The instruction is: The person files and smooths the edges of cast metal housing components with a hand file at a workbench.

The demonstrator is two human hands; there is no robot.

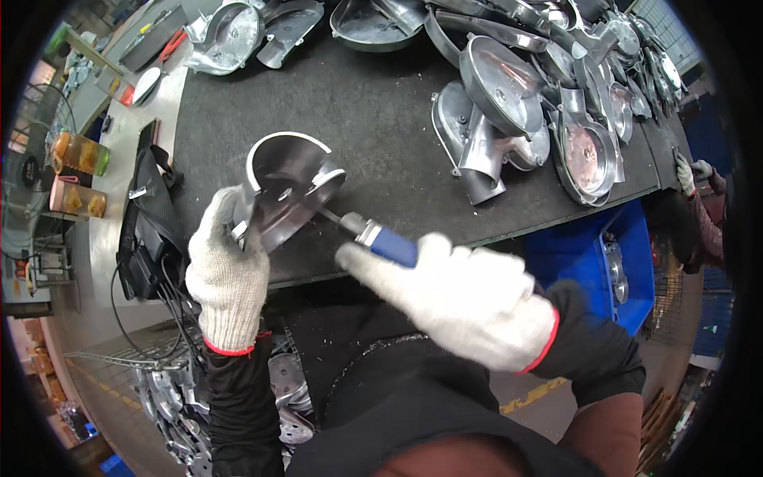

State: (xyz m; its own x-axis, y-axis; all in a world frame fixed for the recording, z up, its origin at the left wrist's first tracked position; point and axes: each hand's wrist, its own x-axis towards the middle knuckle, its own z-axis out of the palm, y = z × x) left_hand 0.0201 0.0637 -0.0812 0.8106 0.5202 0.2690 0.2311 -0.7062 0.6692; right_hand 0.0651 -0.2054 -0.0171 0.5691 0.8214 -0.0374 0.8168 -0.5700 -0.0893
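My left hand (228,274), in a white knit glove with a red cuff, grips a grey cast-metal housing (280,225) by its left side. The housing is tilted up, with its curved, pale-rimmed opening toward the far side. In my right hand (469,306), gloved the same way, is a blue-handled hand tool (391,246) with a dark collar and thin metal shaft. Its shaft reaches the housing's right side; the very tip is hard to make out. My right thumb stretches along the near side of the handle. Both hands are over the near edge of the dark work table (369,111).
Similar metal housings (501,86) are heaped at the far right, with a few more (230,40) at the far left. A blue bin (632,274) holds metal parts. Black cables (171,286) hang at left beside jars (83,155). Another person's gloved hands (690,171) show at far right.
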